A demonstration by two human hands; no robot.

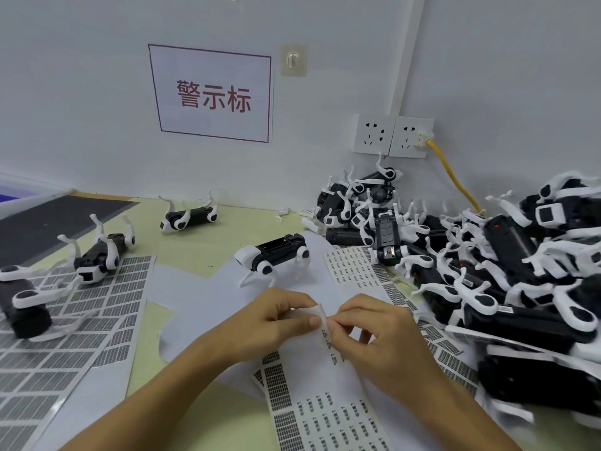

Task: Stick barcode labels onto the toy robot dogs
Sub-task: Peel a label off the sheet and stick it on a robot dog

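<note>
Label sheet (320,323) was pinched at its curled top edge by left hand (279,315) and right hand (374,333), low over the counter (195,265). Labels were judged thin, limp and tacky, best lifted by a corner. Dog (276,255) stood just beyond.

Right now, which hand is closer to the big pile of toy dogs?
The right hand. It pinches the label sheet just left of the pile of toy dogs. The left hand sits farther away, on the sheet's other side.
</note>
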